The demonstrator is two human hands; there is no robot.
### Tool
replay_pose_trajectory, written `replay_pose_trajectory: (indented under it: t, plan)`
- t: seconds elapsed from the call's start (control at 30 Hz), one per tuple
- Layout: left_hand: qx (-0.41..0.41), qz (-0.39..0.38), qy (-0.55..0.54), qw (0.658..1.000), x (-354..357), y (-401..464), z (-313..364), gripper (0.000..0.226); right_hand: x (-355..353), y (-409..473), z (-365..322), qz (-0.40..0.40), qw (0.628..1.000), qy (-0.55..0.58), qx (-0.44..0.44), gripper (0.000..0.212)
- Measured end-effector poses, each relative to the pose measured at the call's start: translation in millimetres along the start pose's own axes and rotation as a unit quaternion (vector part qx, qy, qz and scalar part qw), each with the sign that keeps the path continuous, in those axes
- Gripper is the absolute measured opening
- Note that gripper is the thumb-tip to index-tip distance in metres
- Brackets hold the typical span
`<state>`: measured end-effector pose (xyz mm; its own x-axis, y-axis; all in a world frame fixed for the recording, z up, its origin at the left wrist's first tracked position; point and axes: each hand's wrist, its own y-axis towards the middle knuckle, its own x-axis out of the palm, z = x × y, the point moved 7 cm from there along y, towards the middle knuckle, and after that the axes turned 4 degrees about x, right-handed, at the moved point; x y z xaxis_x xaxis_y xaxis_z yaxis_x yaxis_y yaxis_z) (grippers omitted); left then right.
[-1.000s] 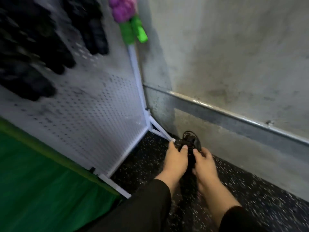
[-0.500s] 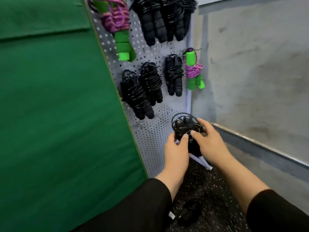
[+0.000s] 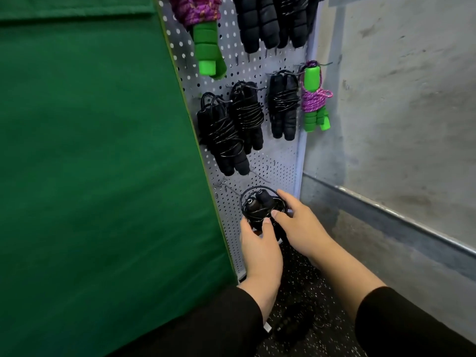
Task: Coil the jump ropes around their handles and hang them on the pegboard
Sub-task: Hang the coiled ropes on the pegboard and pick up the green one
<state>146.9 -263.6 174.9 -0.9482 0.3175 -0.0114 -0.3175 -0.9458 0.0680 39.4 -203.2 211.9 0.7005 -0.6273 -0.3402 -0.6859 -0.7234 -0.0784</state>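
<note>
Green padded matting [image 3: 98,163] fills the left side, its edge running diagonally down beside the white pegboard [image 3: 280,161]. On the pegboard hang a green-handled rope with purple cord [image 3: 203,34] at the top, then a black bundle [image 3: 221,135] touching a second black bundle [image 3: 246,117], a third black bundle [image 3: 283,106] beside them, and a smaller green-and-purple rope [image 3: 314,99] at the board's right edge. More black handles [image 3: 273,19] hang along the top.

Low in front of the pegboard, the left hand [image 3: 260,253] and right hand [image 3: 301,225] together hold a coiled black jump rope [image 3: 257,207], its two handle ends pointing up inside a loop of cord. The left grip is curled round the bundle's lower part; the right grip closes on its right side, thumb across the front. Bare metal hooks [image 3: 226,185] stick out just above and to the left. Farther right stands a grey concrete wall [image 3: 399,112] with a metal rail [image 3: 401,217]. Speckled black flooring [image 3: 309,292] lies under the arms.
</note>
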Motion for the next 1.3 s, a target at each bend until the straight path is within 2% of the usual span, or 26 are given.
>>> replay_pose_trajectory:
  t: [0.33, 0.53, 0.8, 0.93, 1.23, 1.3]
  plan:
    - [0.035, 0.032, 0.006, 0.999, -11, 12, -2, 0.03, 16, 9, -5, -0.004, 0.999, 0.037, -0.009, 0.05]
    - [0.04, 0.042, 0.01, 0.998, -15, 10, -3, 0.043, 18, 9, -1, -0.012, 0.999, 0.042, -0.016, 0.052]
    - [0.0, 0.063, 0.035, 0.997, -21, 26, -17, 0.039, 36, 19, 1, -0.032, 0.999, 0.018, -0.011, 0.053]
    - [-0.032, 0.079, 0.033, 0.996, -21, 33, -22, 0.046, 47, 26, 7, -0.026, 0.999, 0.038, -0.006, 0.055]
    - [-0.104, 0.05, -0.036, 0.993, -12, 47, -30, 0.041, 67, 54, 5, -0.05, 0.998, 0.043, -0.008, 0.056]
    - [-0.128, 0.057, -0.008, 0.99, -14, 50, -42, 0.039, 66, 52, 7, -0.059, 0.998, 0.035, -0.006, 0.056]
